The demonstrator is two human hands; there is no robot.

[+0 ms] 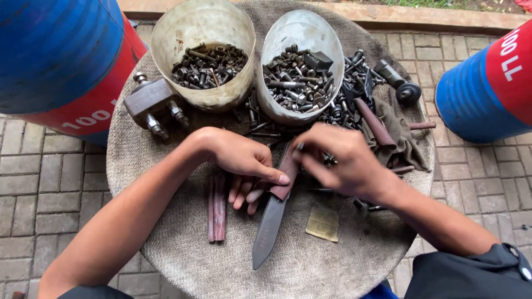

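Both hands meet over the knife (271,218) lying on the round cloth-covered table (166,243): the left hand (244,160) presses its reddish handle, the right hand (338,160) pinches a small bolt (300,147) beside it. Two cut plastic tubs (205,33) of bolts sit behind, blue-and-red drums (55,61) flanking.

Support: a round table (183,260), cloth-covered.
On it: two tubs (203,95) of bolts, loose bolts (354,72), a knife (270,221), a metal block (147,99), a rag (400,138).
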